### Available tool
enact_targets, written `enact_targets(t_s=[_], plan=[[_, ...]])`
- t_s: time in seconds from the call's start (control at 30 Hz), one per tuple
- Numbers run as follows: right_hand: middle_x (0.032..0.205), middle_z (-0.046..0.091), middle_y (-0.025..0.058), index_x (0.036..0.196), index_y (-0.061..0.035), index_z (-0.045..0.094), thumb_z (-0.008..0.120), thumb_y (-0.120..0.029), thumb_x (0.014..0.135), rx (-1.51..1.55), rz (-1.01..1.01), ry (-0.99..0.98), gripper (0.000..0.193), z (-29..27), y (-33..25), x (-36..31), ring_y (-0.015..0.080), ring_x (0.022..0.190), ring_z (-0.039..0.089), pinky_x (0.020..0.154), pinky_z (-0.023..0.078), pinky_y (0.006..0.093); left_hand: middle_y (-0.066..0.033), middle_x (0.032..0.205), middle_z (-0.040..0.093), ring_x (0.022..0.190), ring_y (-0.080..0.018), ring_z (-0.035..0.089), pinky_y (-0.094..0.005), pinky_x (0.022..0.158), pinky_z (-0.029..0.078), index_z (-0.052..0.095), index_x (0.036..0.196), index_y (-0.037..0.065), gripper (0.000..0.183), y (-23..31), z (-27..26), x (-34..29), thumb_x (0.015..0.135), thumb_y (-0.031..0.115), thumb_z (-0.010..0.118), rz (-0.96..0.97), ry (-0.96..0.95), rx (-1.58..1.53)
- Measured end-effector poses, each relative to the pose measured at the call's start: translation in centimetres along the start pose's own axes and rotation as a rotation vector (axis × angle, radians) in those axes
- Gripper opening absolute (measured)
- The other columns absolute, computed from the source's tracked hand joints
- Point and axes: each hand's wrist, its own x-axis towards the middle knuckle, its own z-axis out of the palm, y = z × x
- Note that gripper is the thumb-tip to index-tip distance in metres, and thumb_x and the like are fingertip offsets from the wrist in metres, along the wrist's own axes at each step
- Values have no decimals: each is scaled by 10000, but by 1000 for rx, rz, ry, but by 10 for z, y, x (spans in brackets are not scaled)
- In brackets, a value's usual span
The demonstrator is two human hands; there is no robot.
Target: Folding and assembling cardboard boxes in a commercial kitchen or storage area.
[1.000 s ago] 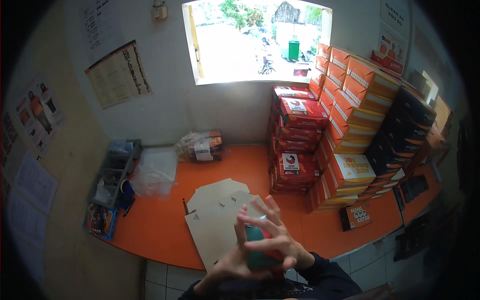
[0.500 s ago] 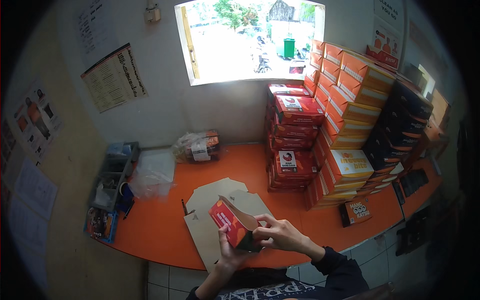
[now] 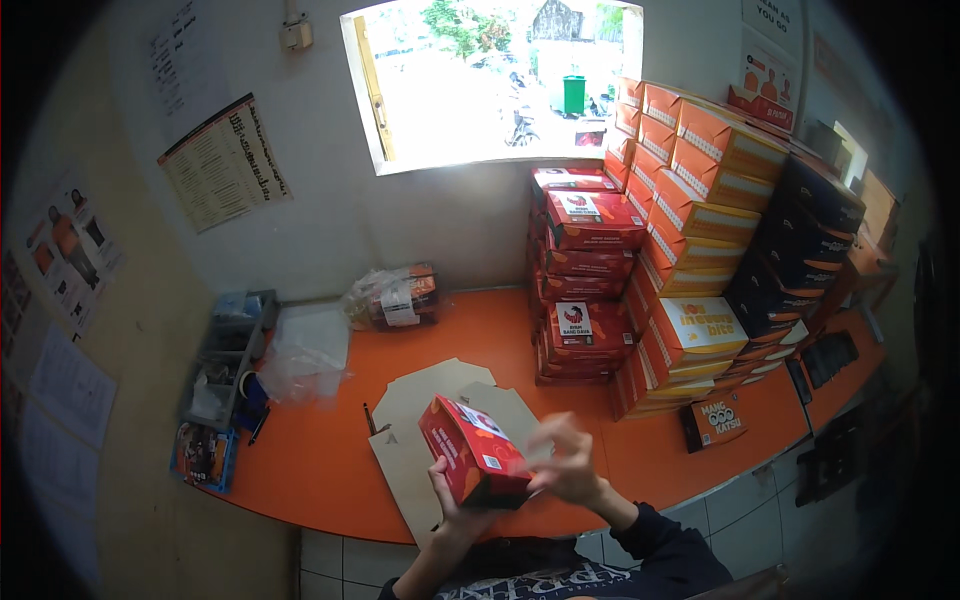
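Observation:
A red cardboard box [image 3: 465, 455] with a dark lower side is tilted above the flat brown cardboard sheets [image 3: 405, 480]. Its top is now folded down, showing a white label. My left hand [image 3: 455, 510] grips it from the near left, thumb on the red side. At the box's right end is my right hand [image 3: 570, 465], blurred by motion, its fingers loosely bent and apart. The lower fingers come close to the box edge; whether they touch it is unclear.
Tall stacks of red boxes [image 3: 590, 265], orange boxes [image 3: 690, 240] and dark boxes [image 3: 790, 260] stand at right. One small box [image 3: 714, 424] lies before them. A grey tray [image 3: 222, 355], clear plastic bags [image 3: 305, 355] and a wrapped bundle [image 3: 398, 298] sit at left and back.
The box's raised top flap has come down, closing the top. My right hand has lifted off the box's upper part and moved to the right.

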Motion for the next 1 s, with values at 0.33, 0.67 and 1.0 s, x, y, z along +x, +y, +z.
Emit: enact_targets(t_s=[0.33,0.67,1.0], plan=[[1226,394,156,1187,-128,537,768,-481,705,299,600,-45,641,33,-20,-18,335,1213,363,1054,293,441,-235,1371,359,1192,-363,487,-407,990,432,349,1407,68,785,-11,13,-14,692,178,654,532,59,1665],[1511,81,254,1488,-182,270,751,-439,739,433,529,-146,926,39,-4,-48,454,1429,-29,1125,152,565,-329,1418,248,1254,-484,418,-500,1010,410,-21,1490,131,1035,-12,13,-33,745,308,675,73,-41,1711],[1527,-193,260,1522,-174,150,831,-456,641,512,233,-217,1149,16,-30,-45,471,1421,-91,1119,150,586,-363,1469,193,1302,-473,381,-438,1051,384,-376,1375,85,1244,15,-2,-47,786,369,683,155,-244,1800]])
